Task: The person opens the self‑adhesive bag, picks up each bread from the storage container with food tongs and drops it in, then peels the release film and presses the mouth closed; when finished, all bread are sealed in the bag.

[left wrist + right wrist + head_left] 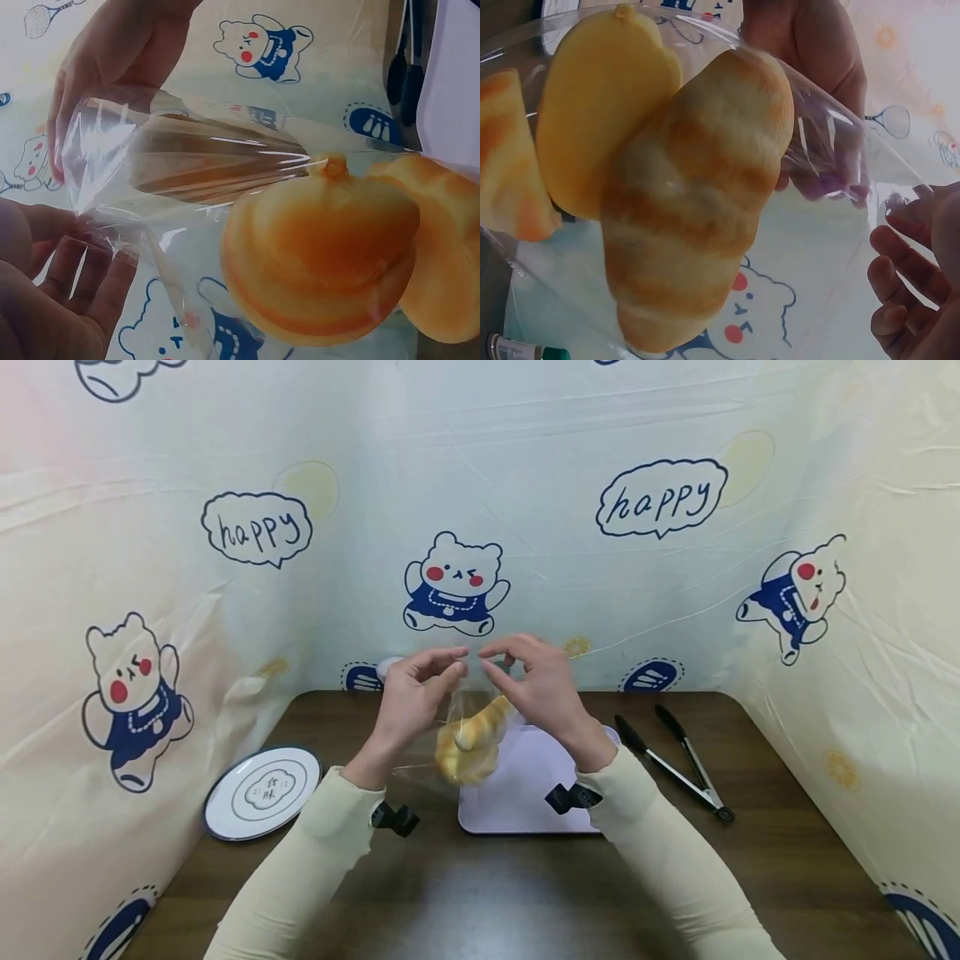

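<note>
Both hands are raised above the table, at the mouth of a clear plastic bag [180, 232] with bread in it. My left hand [416, 689] pinches one side of the bag's rim between thumb and fingers. Opposite it, the right hand [543, 685] pinches the other side, its remaining fingers curled. Inside, a croissant-shaped bread [697, 202] with browned ridges leans against a smooth yellow bun [600, 112]. A third piece of bread [506, 157] shows partly at the edge of the right wrist view. The bag hangs between the wrists, its transparent outline faint in the head view.
Under the hands lies a lilac board [517, 793]. Black-and-silver tongs [690, 777] rest spread at the right, and a white dark-rimmed plate [262, 818] stands at the left. A small green-capped bottle [521, 349] appears in the right wrist view. Patterned cloth [450, 460] surrounds the table.
</note>
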### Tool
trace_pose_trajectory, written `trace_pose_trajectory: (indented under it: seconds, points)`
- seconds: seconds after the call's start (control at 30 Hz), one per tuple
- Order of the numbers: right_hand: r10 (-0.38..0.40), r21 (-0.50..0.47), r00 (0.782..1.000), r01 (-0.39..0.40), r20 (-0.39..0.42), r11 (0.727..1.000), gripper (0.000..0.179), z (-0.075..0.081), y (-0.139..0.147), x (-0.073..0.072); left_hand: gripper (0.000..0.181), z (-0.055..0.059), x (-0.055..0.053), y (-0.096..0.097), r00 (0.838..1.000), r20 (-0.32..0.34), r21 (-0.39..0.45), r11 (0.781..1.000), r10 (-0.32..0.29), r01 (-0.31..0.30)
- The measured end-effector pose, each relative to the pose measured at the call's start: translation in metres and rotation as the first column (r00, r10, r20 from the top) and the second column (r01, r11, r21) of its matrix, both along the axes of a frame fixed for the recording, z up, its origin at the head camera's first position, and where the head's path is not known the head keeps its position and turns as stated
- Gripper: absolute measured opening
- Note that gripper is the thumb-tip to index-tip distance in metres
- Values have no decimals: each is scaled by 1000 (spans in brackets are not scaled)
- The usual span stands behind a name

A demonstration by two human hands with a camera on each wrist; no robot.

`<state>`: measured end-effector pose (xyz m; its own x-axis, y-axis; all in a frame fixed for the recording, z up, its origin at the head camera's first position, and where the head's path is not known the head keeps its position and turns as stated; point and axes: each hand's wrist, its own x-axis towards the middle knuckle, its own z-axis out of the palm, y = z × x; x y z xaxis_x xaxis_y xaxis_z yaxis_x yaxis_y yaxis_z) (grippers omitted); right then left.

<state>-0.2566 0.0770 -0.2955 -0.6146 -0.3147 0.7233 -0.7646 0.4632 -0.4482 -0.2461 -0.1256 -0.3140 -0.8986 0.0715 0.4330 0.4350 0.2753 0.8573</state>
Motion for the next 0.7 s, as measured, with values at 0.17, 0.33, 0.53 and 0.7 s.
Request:
trace_pose_trajectory:
  seconds: [0.17, 0.33, 0.53, 0.7]
  points:
    - [-17, 14, 999, 18, -36, 1000, 20, 4, -8, -2, 31, 0, 1, 2, 999, -40, -55, 998, -20, 18]
    - [-19, 16, 998, 20, -58, 1000, 18, 4, -11, -4, 27, 0, 3, 4, 998, -59, -102, 995, -21, 15]
    - [-20, 29, 996, 23, -86, 999, 15, 2, -10, -6, 24, 1, 7, 4, 998, -66, -167, 986, -10, -2]
    - [-22, 41, 994, 27, -104, 999, 12, 2, -9, -6, 23, 2, 8, 4, 996, -86, -202, 979, -6, -12]
